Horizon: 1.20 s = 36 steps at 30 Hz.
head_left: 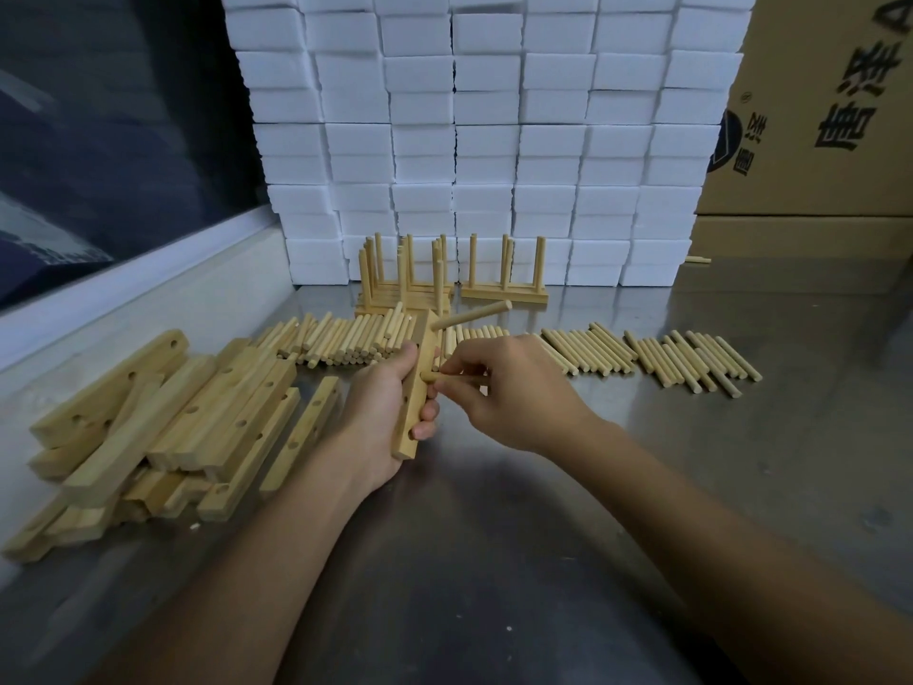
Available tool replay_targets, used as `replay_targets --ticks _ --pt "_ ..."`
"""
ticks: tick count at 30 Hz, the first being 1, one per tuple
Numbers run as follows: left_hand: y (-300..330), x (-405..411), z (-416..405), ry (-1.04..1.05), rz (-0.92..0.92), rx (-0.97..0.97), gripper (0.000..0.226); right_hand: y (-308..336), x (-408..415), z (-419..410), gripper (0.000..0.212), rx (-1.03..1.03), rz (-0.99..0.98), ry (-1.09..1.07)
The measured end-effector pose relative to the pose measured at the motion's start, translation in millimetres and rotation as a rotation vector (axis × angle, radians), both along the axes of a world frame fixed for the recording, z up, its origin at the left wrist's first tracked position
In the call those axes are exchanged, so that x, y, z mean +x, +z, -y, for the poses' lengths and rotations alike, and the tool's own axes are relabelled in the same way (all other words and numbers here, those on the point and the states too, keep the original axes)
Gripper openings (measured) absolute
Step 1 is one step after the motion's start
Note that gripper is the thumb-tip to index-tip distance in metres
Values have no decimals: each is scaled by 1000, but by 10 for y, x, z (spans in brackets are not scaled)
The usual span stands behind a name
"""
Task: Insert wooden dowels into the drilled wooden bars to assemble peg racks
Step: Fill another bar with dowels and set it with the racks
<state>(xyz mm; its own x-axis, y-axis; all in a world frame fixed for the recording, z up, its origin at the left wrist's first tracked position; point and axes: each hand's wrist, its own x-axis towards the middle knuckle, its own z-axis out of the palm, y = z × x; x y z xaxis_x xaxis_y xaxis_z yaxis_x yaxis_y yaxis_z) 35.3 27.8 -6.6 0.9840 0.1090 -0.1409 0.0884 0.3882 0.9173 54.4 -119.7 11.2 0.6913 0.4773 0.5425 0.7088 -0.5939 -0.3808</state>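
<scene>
My left hand (383, 412) grips a drilled wooden bar (414, 412) held on edge above the steel table (543, 536). One dowel (472, 314) sticks out of the bar's far hole, pointing right. My right hand (509, 388) pinches a second dowel (431, 376) whose tip sits at the bar's middle hole; most of this dowel is hidden under my fingers. Loose dowels (346, 341) lie in a row behind my hands, with more dowels (682, 355) spread out to the right.
A pile of drilled bars (163, 427) lies at the left. Finished peg racks (504, 276) and stacked racks (405, 274) stand at the back, in front of a wall of white foam blocks (484, 140). Cardboard boxes (815, 116) stand back right.
</scene>
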Motion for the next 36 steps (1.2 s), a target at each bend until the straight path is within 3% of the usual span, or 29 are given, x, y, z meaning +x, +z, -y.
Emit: replay_targets --ticks 9,14,17,21,24,26,27,29,31,36 --pt "-63 21 84 111 51 76 35 13 -70 -59 12 -271 211 -143" --pt "-70 -5 108 100 90 146 33 28 -115 -57 57 -259 193 -112" --pt "-57 -14 128 105 92 181 34 3 -113 -63 33 -300 192 -171" --pt "-57 -22 132 85 93 245 34 -26 -97 -78 25 -278 49 -241" --pt "-88 -12 148 87 90 359 38 1 -19 -44 27 -50 -295 -178" --pt "-107 10 171 101 88 431 40 23 -33 -16 35 22 -410 -149" --pt "-112 21 181 109 89 437 41 13 -40 -9 38 -45 -343 -148" --pt "-108 39 181 139 76 385 42 -31 -86 -31 28 -305 -7 -189" --pt "-96 46 153 175 56 318 41 -56 -118 -67 16 -397 200 -208" --pt "-114 55 167 164 66 397 42 -84 -86 -46 18 -320 60 -235"
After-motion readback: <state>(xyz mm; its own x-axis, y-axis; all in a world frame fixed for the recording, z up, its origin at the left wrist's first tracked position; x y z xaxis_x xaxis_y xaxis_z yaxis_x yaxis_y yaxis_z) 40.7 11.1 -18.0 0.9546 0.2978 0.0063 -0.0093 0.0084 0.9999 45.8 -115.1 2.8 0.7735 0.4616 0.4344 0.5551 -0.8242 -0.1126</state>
